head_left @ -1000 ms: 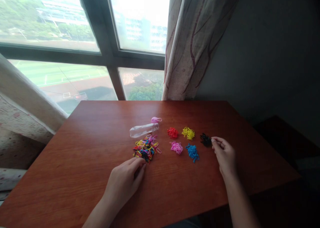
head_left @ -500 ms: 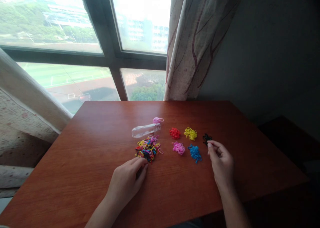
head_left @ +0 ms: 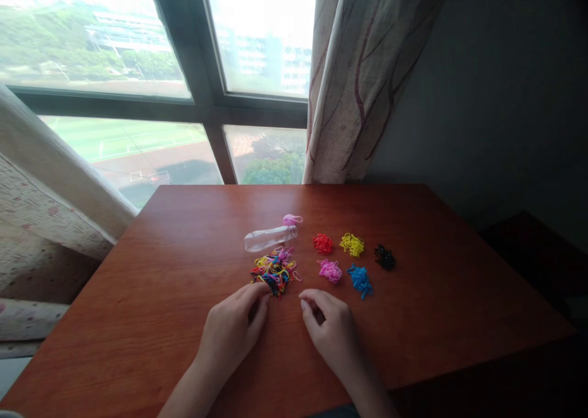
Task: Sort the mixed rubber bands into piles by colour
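At the near edge of the mixed pile of small coloured loops, my left hand has its thumb and forefinger pinched together. What lies between those fingertips is too small to make out. My right hand is just right of and below that pile, fingers curled, with thumb and forefinger tips slightly apart and nothing visible between them. To the right are single-colour heaps: red loops, yellow loops, pink loops, blue loops and black loops.
A clear bottle lies on its side behind the mixed pile, with a pink looped cap beyond its neck. The brown wooden table runs up to a window with a patterned curtain on either side.
My right hand has moved left and down from the black heap to beside the mixed pile. The black heap is now fully in sight. My left hand stays almost where it was.
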A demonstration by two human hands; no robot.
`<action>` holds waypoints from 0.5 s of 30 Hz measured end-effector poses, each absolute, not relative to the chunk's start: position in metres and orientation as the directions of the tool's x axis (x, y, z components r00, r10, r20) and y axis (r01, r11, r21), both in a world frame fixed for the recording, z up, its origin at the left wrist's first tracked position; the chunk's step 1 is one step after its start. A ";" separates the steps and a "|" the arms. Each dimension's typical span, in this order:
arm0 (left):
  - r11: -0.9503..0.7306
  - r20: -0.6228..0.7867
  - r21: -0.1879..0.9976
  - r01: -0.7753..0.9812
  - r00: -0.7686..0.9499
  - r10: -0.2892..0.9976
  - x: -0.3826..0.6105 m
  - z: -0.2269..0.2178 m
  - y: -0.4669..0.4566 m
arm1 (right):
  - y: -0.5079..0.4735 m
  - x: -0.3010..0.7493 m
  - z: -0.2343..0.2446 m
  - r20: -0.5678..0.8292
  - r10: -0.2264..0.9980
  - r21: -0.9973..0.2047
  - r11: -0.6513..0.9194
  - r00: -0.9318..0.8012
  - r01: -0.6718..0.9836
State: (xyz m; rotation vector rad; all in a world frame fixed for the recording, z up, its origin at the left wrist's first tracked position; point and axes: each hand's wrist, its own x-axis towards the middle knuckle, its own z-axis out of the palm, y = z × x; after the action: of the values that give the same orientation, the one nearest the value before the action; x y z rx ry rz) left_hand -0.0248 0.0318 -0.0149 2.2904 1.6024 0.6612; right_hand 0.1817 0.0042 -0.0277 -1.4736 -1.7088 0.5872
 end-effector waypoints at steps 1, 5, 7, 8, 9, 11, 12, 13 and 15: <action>-0.328 0.216 0.463 0.823 0.254 0.943 -0.025 -0.015 0.032 | 0.004 0.181 -0.028 0.257 0.966 -0.758 0.221 -0.030 0.614; -0.216 0.186 0.378 0.900 0.155 0.970 -0.022 -0.012 0.033 | 0.002 0.183 -0.027 0.241 0.969 -0.750 0.222 -0.055 0.623; -0.204 0.180 0.325 0.923 0.151 0.972 -0.020 -0.010 0.034 | 0.001 0.183 -0.026 0.243 0.968 -0.747 0.226 -0.059 0.625; -0.210 0.179 0.310 0.927 0.160 0.971 -0.019 -0.010 0.035 | 0.001 0.183 -0.026 0.244 0.968 -0.743 0.228 -0.062 0.630; -0.221 0.179 0.303 0.927 0.172 0.969 -0.018 -0.009 0.035 | 0.001 0.182 -0.026 0.245 0.967 -0.737 0.230 -0.066 0.636; -0.246 0.177 0.307 0.920 0.199 0.964 -0.018 -0.009 0.035 | 0.001 0.182 -0.026 0.244 0.967 -0.725 0.232 -0.074 0.649; -0.258 0.177 0.315 0.914 0.210 0.961 -0.018 -0.009 0.035 | 0.001 0.182 -0.027 0.245 0.966 -0.721 0.235 -0.077 0.652; -0.270 0.179 0.324 0.907 0.222 0.959 -0.018 -0.010 0.035 | 0.001 0.182 -0.027 0.247 0.966 -0.718 0.237 -0.078 0.655; -0.296 0.185 0.345 0.891 0.245 0.952 -0.019 -0.011 0.034 | 0.001 0.182 -0.027 0.254 0.964 -0.712 0.244 -0.082 0.658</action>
State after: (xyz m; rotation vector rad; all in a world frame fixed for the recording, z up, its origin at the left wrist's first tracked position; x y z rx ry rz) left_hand -0.0187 0.0343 -0.0113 2.3401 1.7524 0.5398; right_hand 0.1819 0.0015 -0.0273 -1.4879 -1.8169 0.5536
